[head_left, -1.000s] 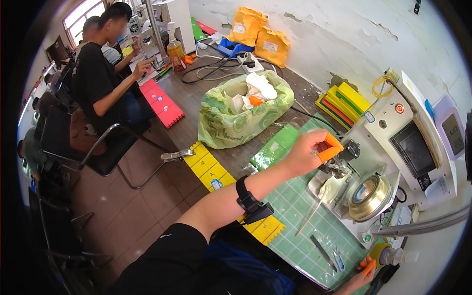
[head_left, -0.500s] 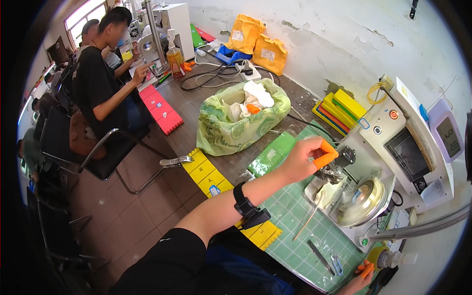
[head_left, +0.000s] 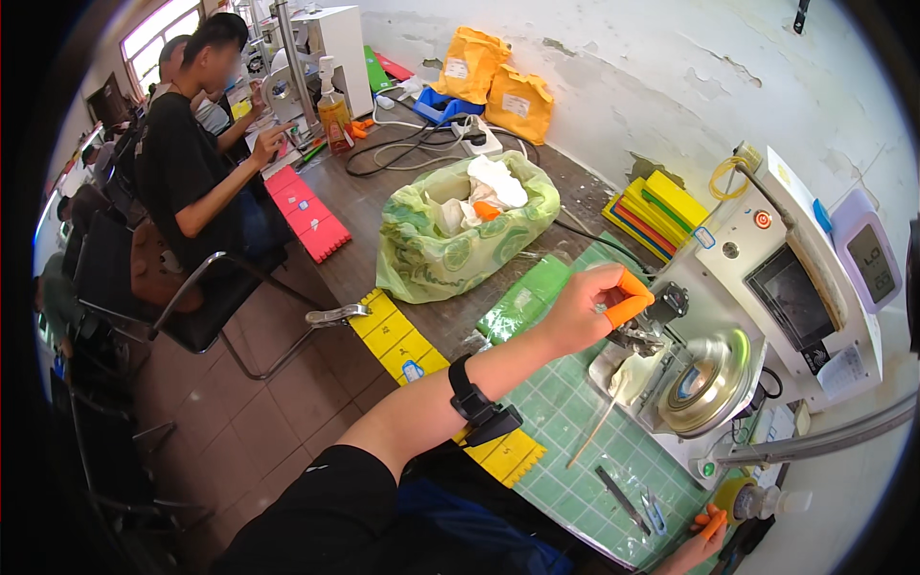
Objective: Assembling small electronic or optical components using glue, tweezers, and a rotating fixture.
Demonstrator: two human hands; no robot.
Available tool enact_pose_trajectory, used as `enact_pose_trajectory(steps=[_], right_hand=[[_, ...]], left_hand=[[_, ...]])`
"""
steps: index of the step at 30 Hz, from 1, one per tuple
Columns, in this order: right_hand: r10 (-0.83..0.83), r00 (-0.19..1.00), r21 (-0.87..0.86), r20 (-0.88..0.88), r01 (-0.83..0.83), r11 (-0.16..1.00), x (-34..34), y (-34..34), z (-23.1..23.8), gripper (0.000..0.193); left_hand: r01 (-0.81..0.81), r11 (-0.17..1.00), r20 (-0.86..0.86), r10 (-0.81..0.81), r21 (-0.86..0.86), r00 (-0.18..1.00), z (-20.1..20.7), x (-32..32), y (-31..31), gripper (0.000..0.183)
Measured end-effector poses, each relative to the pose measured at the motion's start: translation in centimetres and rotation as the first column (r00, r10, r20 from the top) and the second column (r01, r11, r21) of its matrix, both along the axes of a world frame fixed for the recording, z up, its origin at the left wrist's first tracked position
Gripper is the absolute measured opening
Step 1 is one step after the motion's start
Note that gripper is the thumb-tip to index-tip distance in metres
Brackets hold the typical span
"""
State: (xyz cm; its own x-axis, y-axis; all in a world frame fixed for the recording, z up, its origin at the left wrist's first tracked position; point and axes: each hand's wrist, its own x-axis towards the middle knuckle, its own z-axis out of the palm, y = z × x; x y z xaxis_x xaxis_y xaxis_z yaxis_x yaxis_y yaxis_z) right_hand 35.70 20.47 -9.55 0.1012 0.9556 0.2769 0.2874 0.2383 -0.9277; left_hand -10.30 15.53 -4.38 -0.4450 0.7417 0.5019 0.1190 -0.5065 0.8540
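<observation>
My left hand [head_left: 578, 314] reaches over the green cutting mat, with orange finger covers on its thumb and forefinger. These fingertips are pinched together beside the metal clamp [head_left: 640, 337] of a bench machine; anything between them is hidden. Right of the clamp, a round metal wheel [head_left: 704, 391] looks blurred. At the lower right, part of my right hand [head_left: 698, 548] shows, also with orange finger covers. Its fingers are curled together close to a round yellow item [head_left: 733, 498] and a small clear bottle [head_left: 774, 501]. Whatever it holds is too small to make out.
A bag-lined bin [head_left: 422, 259] holds crumpled white tissue. The cutting mat [head_left: 546, 412] carries a thin stick [head_left: 592, 431], a dark flat strip [head_left: 621, 498] and tweezers [head_left: 654, 515]. Yellow trays [head_left: 393, 335] line the near edge. Another person [head_left: 196, 153] sits at the left.
The whole view has shifted slightly to the left. Both my hands keep their places and their finger poses.
</observation>
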Motion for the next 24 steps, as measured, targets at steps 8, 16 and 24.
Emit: enact_pose_trajectory(steps=[8, 16, 24], right_hand=[[-0.010, 0.999, 0.003, 0.051, 0.010, 1.000, 3.0, 1.4, -2.1, 0.032], [0.021, 0.996, 0.007, 0.084, -0.022, 1.000, -0.5, -1.2, -0.2, 0.028], [0.392, 0.675, -0.186, 0.625, -0.360, 0.914, -5.3, -3.4, 8.7, 0.020]], left_hand=[[0.027, 0.999, 0.035, -0.028, 0.018, 0.999, 0.0, 0.7, 0.3, 0.008], [-0.018, 0.999, 0.011, 0.018, 0.026, 1.000, 0.8, 0.0, -0.7, 0.011], [-0.115, 0.991, -0.380, 0.133, 0.070, 0.915, 2.4, 0.8, -0.6, 0.015]])
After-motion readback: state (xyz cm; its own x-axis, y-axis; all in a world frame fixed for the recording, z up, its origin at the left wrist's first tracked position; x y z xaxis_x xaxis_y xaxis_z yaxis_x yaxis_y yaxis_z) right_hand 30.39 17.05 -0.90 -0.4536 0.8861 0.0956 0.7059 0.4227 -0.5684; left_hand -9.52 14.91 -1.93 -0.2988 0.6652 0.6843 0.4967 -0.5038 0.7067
